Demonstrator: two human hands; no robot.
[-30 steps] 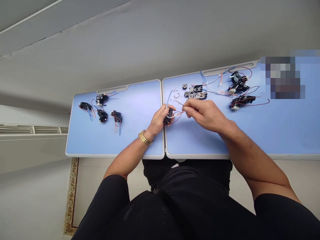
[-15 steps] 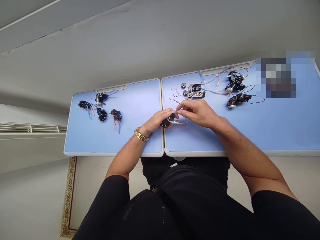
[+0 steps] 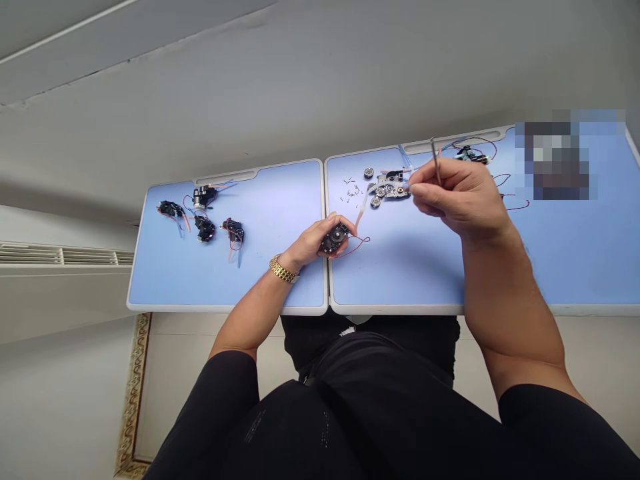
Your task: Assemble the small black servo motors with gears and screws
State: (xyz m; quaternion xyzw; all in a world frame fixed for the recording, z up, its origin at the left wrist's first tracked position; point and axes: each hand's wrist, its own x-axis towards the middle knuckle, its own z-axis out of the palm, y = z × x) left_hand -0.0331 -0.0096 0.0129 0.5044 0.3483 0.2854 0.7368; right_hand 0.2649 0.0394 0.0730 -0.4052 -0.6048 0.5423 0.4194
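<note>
My left hand [image 3: 315, 241] is closed around a small black gearbox unit [image 3: 334, 237], its round dark face turned up. A thin red wire [image 3: 361, 248] loops out of it to the right. From the unit a pale strand [image 3: 364, 205] with orange and blue ends rises towards my right hand [image 3: 453, 193], which pinches its blue end. A slim metal tool [image 3: 435, 157], its exact kind unclear, sticks up from the same fingers. Behind lie loose silver gears [image 3: 377, 201], an opened black housing [image 3: 395, 190] and scattered small screws [image 3: 351, 192].
Several black motor units [image 3: 204, 228] with wires lie on the left blue table panel [image 3: 280, 200]. More wired units [image 3: 473, 155] rest at the back right, partly behind my right hand. A seam [image 3: 327, 287] parts the two panels. A pixelated patch covers the far right.
My right hand has moved away from the unit, up and to the right, drawing the strand out between my hands. The tool now points upward. My left hand still holds the unit, its face more exposed.
</note>
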